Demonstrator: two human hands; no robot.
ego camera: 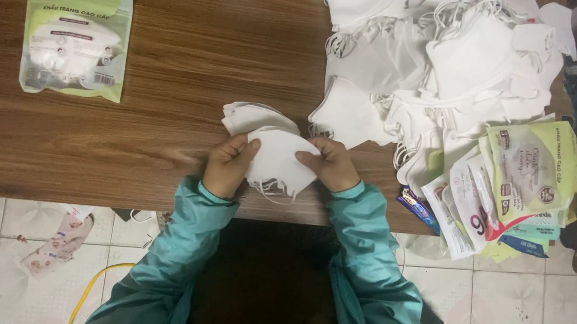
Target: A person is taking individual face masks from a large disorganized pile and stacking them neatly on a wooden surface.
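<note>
Left hand (227, 165), right hand (332, 164) both pinching white mask stack (272, 151); loose mask pile (441, 64) right, sealed packet (75, 41) far left

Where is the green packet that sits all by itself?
In the head view, the green packet lies flat at the wooden table's far left corner, away from both hands.

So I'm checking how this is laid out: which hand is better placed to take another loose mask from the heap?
Probably the right hand: the heap of loose white masks lies on its side of the table. The left hand would have to cross over. Both grip the mask stack.
</note>
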